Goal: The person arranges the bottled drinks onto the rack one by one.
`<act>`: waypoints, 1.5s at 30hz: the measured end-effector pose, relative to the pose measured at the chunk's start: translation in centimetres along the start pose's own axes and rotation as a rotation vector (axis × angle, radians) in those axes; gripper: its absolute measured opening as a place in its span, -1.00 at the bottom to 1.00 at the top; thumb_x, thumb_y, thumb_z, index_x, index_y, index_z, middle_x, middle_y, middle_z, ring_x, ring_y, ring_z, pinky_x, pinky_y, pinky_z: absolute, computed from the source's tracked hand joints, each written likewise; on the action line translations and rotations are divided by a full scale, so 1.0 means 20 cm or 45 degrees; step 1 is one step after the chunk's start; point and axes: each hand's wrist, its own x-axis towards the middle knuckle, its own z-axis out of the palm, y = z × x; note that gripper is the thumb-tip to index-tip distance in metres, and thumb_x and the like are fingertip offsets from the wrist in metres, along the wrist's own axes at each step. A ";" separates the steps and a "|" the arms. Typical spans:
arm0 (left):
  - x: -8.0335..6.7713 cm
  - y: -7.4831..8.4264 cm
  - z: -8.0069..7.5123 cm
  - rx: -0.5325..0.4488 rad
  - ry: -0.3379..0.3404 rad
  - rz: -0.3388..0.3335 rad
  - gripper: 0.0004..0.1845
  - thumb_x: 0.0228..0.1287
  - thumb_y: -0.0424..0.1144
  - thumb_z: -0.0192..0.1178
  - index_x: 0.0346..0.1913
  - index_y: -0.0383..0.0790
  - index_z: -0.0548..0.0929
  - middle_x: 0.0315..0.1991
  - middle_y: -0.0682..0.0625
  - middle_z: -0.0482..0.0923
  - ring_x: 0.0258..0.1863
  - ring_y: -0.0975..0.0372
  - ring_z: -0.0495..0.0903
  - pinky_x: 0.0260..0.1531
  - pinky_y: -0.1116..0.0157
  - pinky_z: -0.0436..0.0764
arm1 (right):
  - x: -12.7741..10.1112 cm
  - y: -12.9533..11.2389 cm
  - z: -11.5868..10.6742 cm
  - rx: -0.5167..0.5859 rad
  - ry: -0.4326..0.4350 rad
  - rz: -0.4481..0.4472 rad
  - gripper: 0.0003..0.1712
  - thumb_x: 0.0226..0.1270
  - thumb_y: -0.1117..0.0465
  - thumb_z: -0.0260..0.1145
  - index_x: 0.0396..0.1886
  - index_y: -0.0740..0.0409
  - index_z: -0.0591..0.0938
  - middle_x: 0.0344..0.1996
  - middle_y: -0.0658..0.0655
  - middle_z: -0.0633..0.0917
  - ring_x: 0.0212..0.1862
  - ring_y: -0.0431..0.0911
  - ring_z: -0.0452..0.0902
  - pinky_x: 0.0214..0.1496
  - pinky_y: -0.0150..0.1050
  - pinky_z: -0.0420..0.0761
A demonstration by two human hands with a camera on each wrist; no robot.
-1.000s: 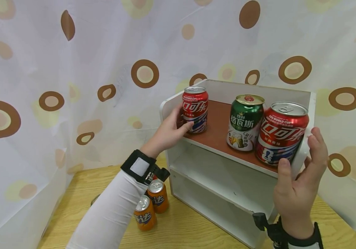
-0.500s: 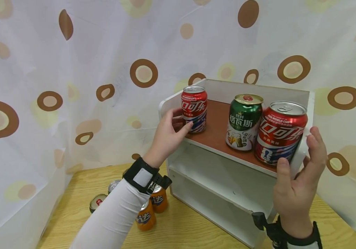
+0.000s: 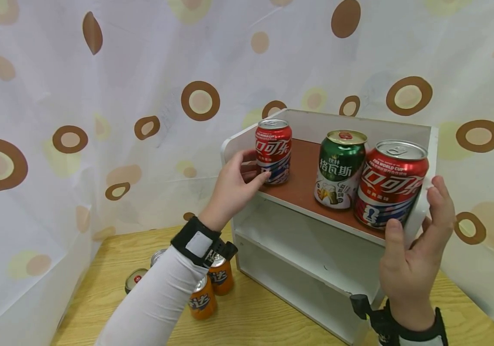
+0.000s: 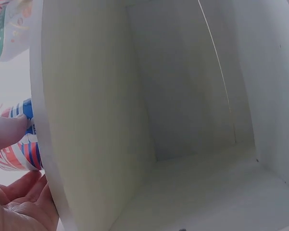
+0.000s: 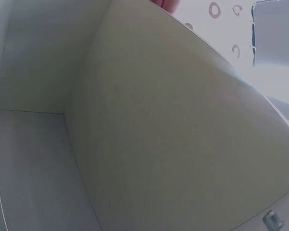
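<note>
The left hand [image 3: 233, 188] is holding the left red can [image 3: 274, 148], its thumb [image 4: 12, 131] pressing low on the front and its fingers [image 4: 24, 187] curving around the side nearer the shelf's left wall. That can is standing upright near the front edge of the shelf [image 3: 301, 161], on the brown top.

What is changing is small: compared with half a second ago, the can is sitting slightly further right along the board, and the gap to the green can [image 3: 338, 168] is narrowing a little, though the two are still standing apart. The green can and the right red can [image 3: 389, 180] are keeping their places close together at the other end. This seems to mean that the left red can is having its position adjusted rather than being released, since the grip is not loosening.

The right hand [image 3: 415, 262] is staying at the shelf's right front corner, holding no can; its fingers are lying fairly wide and relaxed. Whether it is bracing the shelf, one cannot tell.

Below, two orange cans [image 3: 221, 281] are standing on the table [image 3: 273, 319], partly behind the left sleeve [image 3: 160, 293].
</note>
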 end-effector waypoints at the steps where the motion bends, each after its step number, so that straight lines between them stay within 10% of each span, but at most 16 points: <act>1: 0.00 0.00 0.00 -0.007 -0.003 0.006 -0.41 0.40 -0.28 0.34 0.40 -0.33 0.38 0.33 -0.20 0.51 0.24 0.00 0.62 0.22 0.16 0.65 | 0.00 0.00 0.00 0.003 0.001 0.000 -0.45 0.50 0.26 0.10 0.29 0.55 0.22 0.51 0.24 0.27 0.55 0.08 0.12 0.46 -0.26 0.21; 45: -0.08 0.09 0.16 0.038 -0.157 0.103 -0.35 0.41 -0.32 0.32 0.49 -0.26 0.33 0.37 -0.15 0.51 0.30 0.09 0.59 0.27 0.24 0.60 | 0.00 0.00 0.00 -0.006 -0.004 -0.008 -0.45 0.49 0.27 0.09 0.30 0.54 0.22 0.51 0.24 0.27 0.55 0.07 0.13 0.43 -0.25 0.19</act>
